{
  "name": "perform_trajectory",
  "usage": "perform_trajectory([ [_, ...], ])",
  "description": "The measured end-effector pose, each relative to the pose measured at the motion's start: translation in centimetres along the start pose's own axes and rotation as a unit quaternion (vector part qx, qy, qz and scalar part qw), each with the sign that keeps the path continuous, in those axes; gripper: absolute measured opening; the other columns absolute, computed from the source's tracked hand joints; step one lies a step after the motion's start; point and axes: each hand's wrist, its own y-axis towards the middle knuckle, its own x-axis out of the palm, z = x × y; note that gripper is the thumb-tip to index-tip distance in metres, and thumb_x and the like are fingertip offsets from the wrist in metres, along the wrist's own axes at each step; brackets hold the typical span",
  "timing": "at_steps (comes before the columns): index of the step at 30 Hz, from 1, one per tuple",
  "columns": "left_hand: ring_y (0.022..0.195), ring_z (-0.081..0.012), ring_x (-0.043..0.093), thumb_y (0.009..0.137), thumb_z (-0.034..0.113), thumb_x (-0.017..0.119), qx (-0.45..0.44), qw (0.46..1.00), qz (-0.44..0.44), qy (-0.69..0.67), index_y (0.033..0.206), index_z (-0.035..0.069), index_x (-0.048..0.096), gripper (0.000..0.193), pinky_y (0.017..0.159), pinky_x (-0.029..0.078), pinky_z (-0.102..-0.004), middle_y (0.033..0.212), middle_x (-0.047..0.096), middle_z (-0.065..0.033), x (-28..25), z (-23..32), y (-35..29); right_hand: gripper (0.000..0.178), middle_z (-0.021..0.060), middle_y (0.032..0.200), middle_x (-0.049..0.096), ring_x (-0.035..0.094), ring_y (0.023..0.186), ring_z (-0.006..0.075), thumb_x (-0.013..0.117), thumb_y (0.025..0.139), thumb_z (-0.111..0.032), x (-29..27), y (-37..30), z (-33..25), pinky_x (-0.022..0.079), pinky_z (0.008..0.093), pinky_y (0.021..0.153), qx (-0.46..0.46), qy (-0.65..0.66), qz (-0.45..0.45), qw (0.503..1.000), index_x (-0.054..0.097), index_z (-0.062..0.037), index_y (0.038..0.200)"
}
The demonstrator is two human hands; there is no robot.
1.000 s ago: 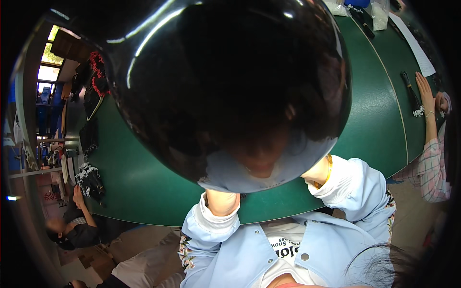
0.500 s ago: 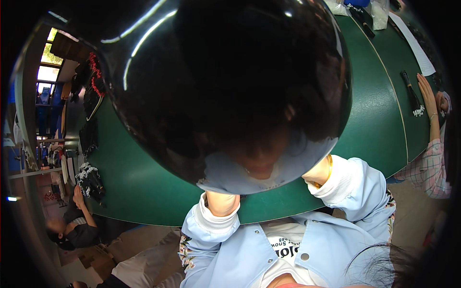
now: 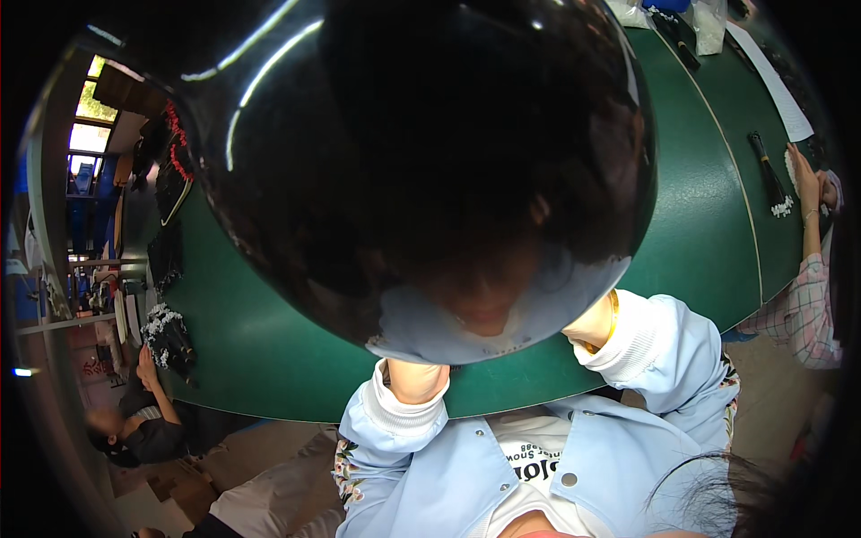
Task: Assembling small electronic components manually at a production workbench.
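Note:
A large glossy black rounded thing (image 3: 430, 161) fills the middle and top of the view, and its kind I cannot make out. My left hand (image 3: 417, 380) shows only at the wrist, above a white ribbed cuff. Only the wrist of my right hand (image 3: 594, 325) shows too, with a gold-coloured bracelet round it. The fingers of both hands are behind the black thing, so what they hold or touch is hidden. Both wrists are over the near edge of a green table (image 3: 260, 359).
At the right, a co-worker's hands (image 3: 807, 184) are near a black bundle with white tips (image 3: 769, 175) and a paper sheet (image 3: 771, 81). Clear bags (image 3: 708, 27) lie at the far right. Another person's hand (image 3: 147, 368) touches a black-and-white bundle (image 3: 168, 336) at the left.
The co-worker's hand at the right has turned from lying flat, and a whitish thing now shows beside it. My wrists have barely moved.

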Motion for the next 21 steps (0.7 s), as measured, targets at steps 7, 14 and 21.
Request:
perform_trajectory([
  [7,0.082,-0.0135,0.055,0.071,-0.005,0.056,0.024,0.999,0.022,0.014,0.091,0.0,0.055,0.021,0.077,0.041,-0.0254,0.089,0.058,-0.0065,-0.5,0.0,-0.5,0.015,0.009,0.083,0.061,0.057,0.079,0.013,0.059,0.075,-0.009,0.5,0.2,-0.2,0.044,0.0242,0.073,0.012,0.021,-0.02,1.0,0.06,0.0023,0.086],
  [14,0.082,-0.0138,0.055,0.073,-0.002,0.054,0.014,1.0,0.008,-0.021,0.091,0.0,0.055,0.019,0.076,0.041,-0.0259,0.088,0.059,-0.0073,-0.7,-0.5,-0.2,0.016,0.0084,0.082,0.061,0.057,0.078,0.0123,0.059,0.076,-0.009,0.0,0.0,0.1,0.044,0.0239,0.072,0.02,0.023,-0.02,0.999,0.06,0.0025,0.087],
  [21,0.082,-0.0147,0.055,0.074,-0.002,0.053,0.013,1.0,0.009,-0.012,0.094,-0.001,0.055,0.02,0.077,0.041,-0.0261,0.09,0.059,-0.0082,-0.3,-0.3,-0.4,0.016,0.0063,0.08,0.061,0.055,0.076,0.0099,0.059,0.077,-0.01,0.2,0.0,-1.2,0.044,0.0227,0.07,0.077,0.007,-0.021,0.997,0.061,0.0019,0.086],
])
